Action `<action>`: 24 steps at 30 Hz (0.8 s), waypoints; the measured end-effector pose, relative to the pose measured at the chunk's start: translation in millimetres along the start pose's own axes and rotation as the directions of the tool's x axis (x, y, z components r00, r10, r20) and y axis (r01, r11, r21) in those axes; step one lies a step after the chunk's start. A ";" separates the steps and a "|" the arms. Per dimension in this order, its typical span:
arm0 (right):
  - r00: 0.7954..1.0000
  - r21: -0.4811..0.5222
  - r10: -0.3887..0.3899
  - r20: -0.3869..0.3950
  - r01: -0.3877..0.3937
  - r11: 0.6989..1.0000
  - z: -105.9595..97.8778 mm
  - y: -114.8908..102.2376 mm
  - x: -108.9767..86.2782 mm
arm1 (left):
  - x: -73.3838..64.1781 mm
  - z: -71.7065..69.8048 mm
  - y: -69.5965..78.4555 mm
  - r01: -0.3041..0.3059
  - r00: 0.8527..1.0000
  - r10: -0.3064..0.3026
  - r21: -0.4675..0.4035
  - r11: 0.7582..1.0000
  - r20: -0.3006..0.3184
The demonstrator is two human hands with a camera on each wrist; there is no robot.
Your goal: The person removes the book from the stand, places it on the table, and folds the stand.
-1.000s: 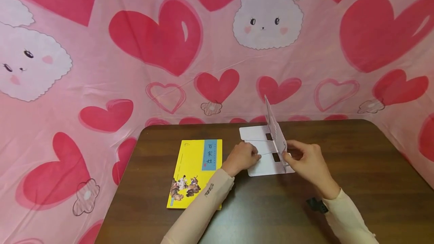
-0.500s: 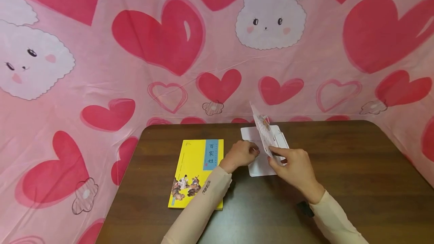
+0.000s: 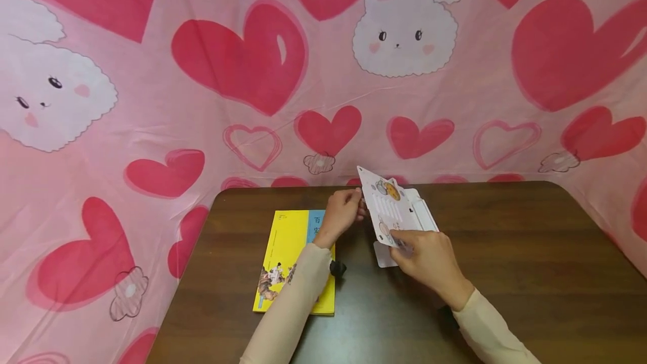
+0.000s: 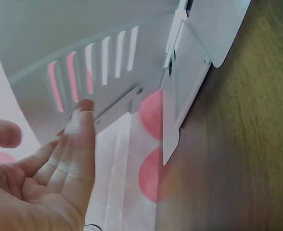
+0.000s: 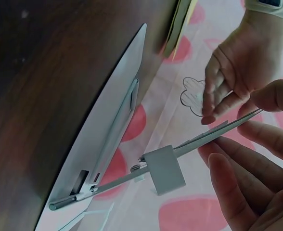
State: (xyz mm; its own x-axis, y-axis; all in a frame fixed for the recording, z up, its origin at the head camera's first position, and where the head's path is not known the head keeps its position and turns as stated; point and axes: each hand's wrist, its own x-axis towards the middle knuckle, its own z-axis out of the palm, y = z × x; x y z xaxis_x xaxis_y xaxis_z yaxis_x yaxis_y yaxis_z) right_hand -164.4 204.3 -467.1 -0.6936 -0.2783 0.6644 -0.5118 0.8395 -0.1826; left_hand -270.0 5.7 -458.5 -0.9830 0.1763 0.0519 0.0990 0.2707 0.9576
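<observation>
A white metal book stand [image 3: 381, 206] with cartoon prints and a row of slots sits half unfolded towards the back of the table. Its back plate leans left over the flat base [image 3: 386, 254]. My right hand [image 3: 429, 257] pinches the plate's near edge between thumb and fingers, as the right wrist view [image 5: 262, 168] also shows. Close to the plate's far left edge is my left hand [image 3: 343, 212], its fingers extended and gripping nothing. In the left wrist view these fingers [image 4: 76, 159] point at the slotted back of the plate [image 4: 35, 43].
A yellow book [image 3: 288, 240] with a blue title strip lies left of the stand, partly under my left forearm. Brown wood tabletop [image 3: 531, 257] stretches to the right. A pink cloth with hearts and rabbits [image 3: 323, 72] hangs behind the table.
The back plate has tilted from nearly upright down to the left, with my right hand moving left along with it. My left hand has left the base and risen to the plate's far left edge.
</observation>
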 end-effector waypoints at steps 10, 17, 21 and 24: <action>0.999 -0.052 -0.040 0.030 0.041 0.998 5.4 -4.6 -3.4 | -0.6 -8.1 -1.4 0.009 1.000 -0.010 -0.061 0.998 -0.022; 0.994 -0.045 -0.005 0.112 0.010 0.999 7.5 -8.0 -5.3 | 0.3 -12.7 -5.1 0.041 0.999 -0.041 -0.034 0.999 -0.025; 0.983 -0.031 0.045 0.177 -0.040 0.999 7.8 -7.0 -5.5 | 1.7 -16.4 -9.9 0.083 0.996 -0.083 -0.017 0.996 -0.020; 0.977 -0.019 0.055 0.204 -0.052 0.998 9.1 -4.2 -6.2 | 2.2 -18.7 -13.9 0.125 0.992 -0.125 0.011 0.992 -0.013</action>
State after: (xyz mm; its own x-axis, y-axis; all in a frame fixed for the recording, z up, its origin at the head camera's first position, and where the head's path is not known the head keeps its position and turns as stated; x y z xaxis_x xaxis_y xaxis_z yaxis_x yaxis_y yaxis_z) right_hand -162.6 198.2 -477.0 -0.8094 -0.3215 0.4914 -0.4654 0.8616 -0.2028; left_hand -276.4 -15.4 -466.4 -0.9895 0.1290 -0.0648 -0.0232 0.3014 0.9532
